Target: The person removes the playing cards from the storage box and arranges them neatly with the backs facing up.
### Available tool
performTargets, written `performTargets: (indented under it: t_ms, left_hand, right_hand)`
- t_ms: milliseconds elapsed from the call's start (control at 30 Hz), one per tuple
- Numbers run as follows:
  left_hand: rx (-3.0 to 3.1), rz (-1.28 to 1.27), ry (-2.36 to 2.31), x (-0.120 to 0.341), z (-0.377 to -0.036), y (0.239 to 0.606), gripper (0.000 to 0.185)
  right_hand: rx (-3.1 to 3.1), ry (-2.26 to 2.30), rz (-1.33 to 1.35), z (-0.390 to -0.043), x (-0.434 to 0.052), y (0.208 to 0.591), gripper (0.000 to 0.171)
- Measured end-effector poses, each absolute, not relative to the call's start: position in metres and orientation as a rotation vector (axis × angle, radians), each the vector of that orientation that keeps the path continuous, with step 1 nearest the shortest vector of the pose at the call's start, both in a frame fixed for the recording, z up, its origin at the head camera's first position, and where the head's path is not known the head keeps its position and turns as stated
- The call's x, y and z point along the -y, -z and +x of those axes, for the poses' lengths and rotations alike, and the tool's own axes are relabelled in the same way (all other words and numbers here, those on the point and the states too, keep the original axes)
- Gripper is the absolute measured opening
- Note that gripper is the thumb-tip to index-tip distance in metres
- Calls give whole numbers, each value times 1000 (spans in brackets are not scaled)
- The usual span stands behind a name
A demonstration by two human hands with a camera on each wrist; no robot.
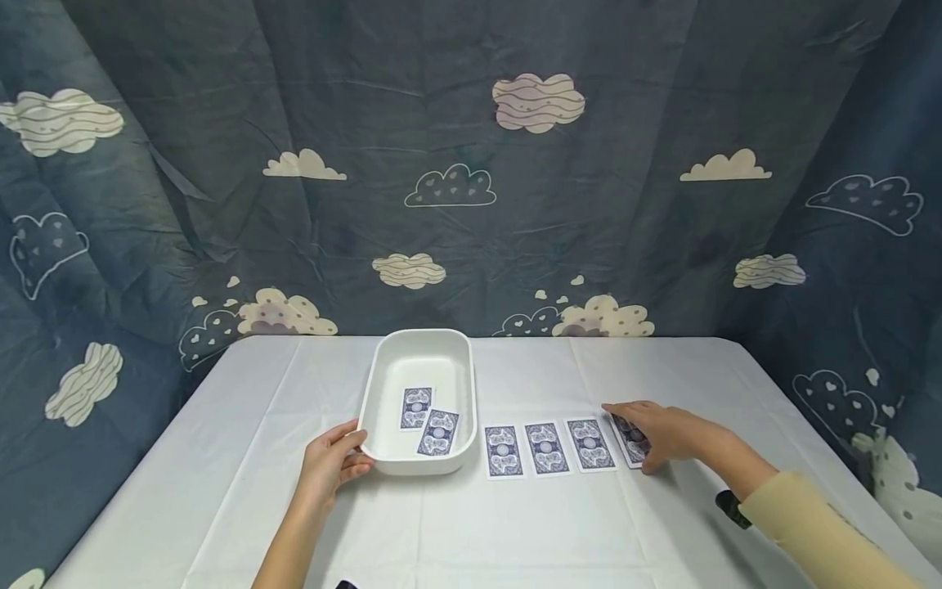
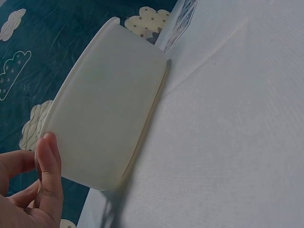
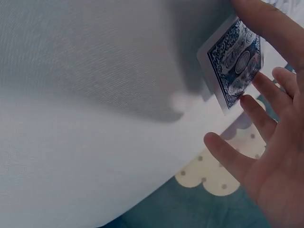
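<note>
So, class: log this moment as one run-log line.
left hand: touches tray | right hand: picking up end card | tray: two cards | row: three cards
</note>
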State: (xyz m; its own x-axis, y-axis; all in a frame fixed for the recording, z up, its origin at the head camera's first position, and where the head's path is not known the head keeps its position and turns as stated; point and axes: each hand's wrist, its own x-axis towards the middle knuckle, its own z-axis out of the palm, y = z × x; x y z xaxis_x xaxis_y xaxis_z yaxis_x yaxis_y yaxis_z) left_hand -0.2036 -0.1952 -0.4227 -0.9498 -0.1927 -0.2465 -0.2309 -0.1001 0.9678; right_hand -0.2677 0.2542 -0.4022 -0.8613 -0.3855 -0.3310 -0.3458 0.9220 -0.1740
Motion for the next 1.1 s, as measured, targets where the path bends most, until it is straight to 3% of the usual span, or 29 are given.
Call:
performTargets:
  t_ms: [200, 633, 900, 1100]
  left_hand:
    - [-2100, -476, -2261, 195, -202, 422, 49]
    - [-2103, -490, -2257, 194, -203, 423, 49]
    - [-2118, -512, -2243, 193, -202, 423, 49]
    - [-2111, -505, -2253, 193, -202, 422, 49]
  right_hand:
    - [-2673, 141, -489, -271, -256, 404, 99]
    - [-2626, 145, -534, -273, -255, 406, 86]
    - [-2796, 99, -570, -272, -229, 389, 43]
    - [-2890, 85, -617, -273, -199, 372, 38]
